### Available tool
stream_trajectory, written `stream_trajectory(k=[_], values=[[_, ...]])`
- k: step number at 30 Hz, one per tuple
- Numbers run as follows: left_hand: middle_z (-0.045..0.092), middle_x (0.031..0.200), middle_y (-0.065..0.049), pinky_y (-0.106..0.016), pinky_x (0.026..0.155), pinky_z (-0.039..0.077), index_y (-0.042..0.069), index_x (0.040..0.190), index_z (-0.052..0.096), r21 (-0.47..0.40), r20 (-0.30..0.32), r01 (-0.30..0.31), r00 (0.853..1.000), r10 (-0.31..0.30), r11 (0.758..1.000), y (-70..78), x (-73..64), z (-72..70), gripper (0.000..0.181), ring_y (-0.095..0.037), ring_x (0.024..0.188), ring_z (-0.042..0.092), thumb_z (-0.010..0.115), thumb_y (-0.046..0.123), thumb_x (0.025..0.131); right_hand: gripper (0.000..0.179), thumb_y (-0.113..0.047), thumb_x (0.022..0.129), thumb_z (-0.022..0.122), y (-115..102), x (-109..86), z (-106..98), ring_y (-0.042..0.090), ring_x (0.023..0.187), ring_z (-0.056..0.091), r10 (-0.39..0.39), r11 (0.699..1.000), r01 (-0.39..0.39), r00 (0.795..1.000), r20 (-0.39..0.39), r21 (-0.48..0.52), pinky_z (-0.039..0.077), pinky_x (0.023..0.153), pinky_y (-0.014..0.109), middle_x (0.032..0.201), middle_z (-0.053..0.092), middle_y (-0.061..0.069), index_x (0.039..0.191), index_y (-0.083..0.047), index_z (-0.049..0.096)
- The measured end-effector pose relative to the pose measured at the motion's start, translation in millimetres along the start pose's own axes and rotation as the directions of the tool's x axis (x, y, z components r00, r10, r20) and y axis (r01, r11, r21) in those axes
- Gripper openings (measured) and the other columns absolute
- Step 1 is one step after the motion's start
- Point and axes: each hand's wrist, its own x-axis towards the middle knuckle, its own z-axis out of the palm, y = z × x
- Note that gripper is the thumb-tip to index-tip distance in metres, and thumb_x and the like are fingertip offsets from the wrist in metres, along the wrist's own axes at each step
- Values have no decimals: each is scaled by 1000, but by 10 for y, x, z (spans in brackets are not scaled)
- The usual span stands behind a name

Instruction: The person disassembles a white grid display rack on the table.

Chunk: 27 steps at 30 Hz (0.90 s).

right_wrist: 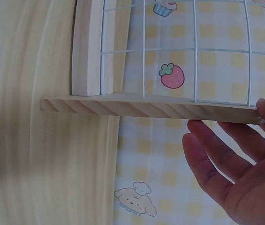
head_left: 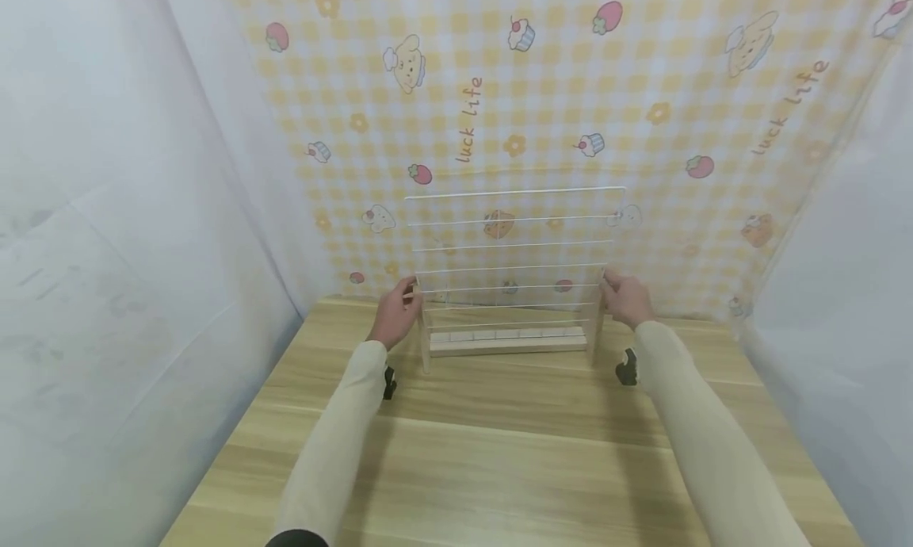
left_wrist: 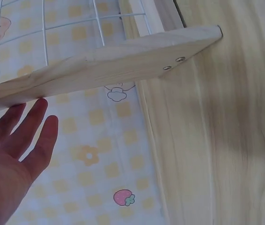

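A white wire grid rack with a wooden base (head_left: 508, 343) stands at the far side of the wooden table, with a tapered wooden board at each end. My left hand (head_left: 395, 315) pinches the upper end of the left side board (left_wrist: 109, 68), fingertips against its outer face and thumb at the inner side. At the opposite end, my right hand (head_left: 630, 300) grips the top of the right side board (right_wrist: 151, 108), thumb over the edge and fingers along the outside. Two screw heads (left_wrist: 180, 59) show low on the left board. The wire grid (right_wrist: 195, 51) rises above both hands.
Behind the rack hangs a yellow checked cloth (head_left: 556, 79) with cartoon prints. White sheets (head_left: 107, 214) enclose the left and right sides. The wooden table (head_left: 499, 460) extends toward me, under both sleeved forearms. A dark device (head_left: 627, 367) sits at the right wrist.
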Motion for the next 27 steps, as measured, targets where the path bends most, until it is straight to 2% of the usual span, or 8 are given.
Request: stream_trajectory(k=[3,6,8,10,15,18,23,27], values=[[55,143,-25,-49,102,55,1,149,40,62,-6,-43,999,43,997,-14,-53,-19,49,-40,125,62,46,21,105,50,-22,108,38,-10,33,12,10,55,56,-14,1000,14,1000,-14,0,59,58,28,93,64,30,151,4,35],[58,140,-26,-50,101,55,-1,146,44,115,-15,-80,997,82,990,-12,-106,-43,47,-40,123,64,47,20,104,50,-20,108,37,-32,55,19,9,53,54,-17,1000,17,1000,-15,14,58,56,27,115,62,38,151,4,34],[60,138,-26,-51,101,55,-2,144,46,126,-19,-88,996,91,988,-5,-150,-61,46,-40,122,65,48,20,104,50,-20,107,37,-39,79,27,8,52,54,-11,1000,11,1000,-15,24,59,55,27,135,51,41,151,3,33],[59,139,-25,-51,102,54,0,144,46,127,-20,-82,996,86,988,-7,-206,-81,45,-40,123,64,49,22,105,49,-20,107,37,-41,105,36,8,53,57,-8,999,8,1000,-10,36,61,58,32,142,44,41,151,2,34],[60,139,-22,-53,105,52,3,144,46,143,-35,-74,996,80,987,-50,-343,-113,46,-39,126,62,50,25,105,49,-23,108,38,-77,139,66,35,74,72,2,999,-3,1000,15,43,64,66,42,132,55,39,152,-3,34],[63,135,-23,-55,105,51,2,141,49,183,-58,-103,992,115,978,-77,-401,-119,44,-39,124,64,52,25,104,50,-24,109,36,-136,119,70,41,89,73,1,1000,-2,999,37,15,63,63,37,138,52,37,154,-4,31],[67,129,-23,-57,107,49,1,138,52,213,-96,-123,985,146,969,-69,-509,-125,42,-40,120,66,55,24,103,51,-29,109,34,-182,136,89,29,72,73,-8,1000,9,999,40,-26,57,55,28,124,64,34,155,-6,31],[68,126,-22,-57,104,51,3,137,54,224,-138,-99,982,132,970,-47,-595,-108,42,-39,117,67,59,22,100,51,-31,109,34,-169,180,134,14,62,68,-3,1000,4,999,39,-25,55,53,25,117,67,34,155,-8,31]])
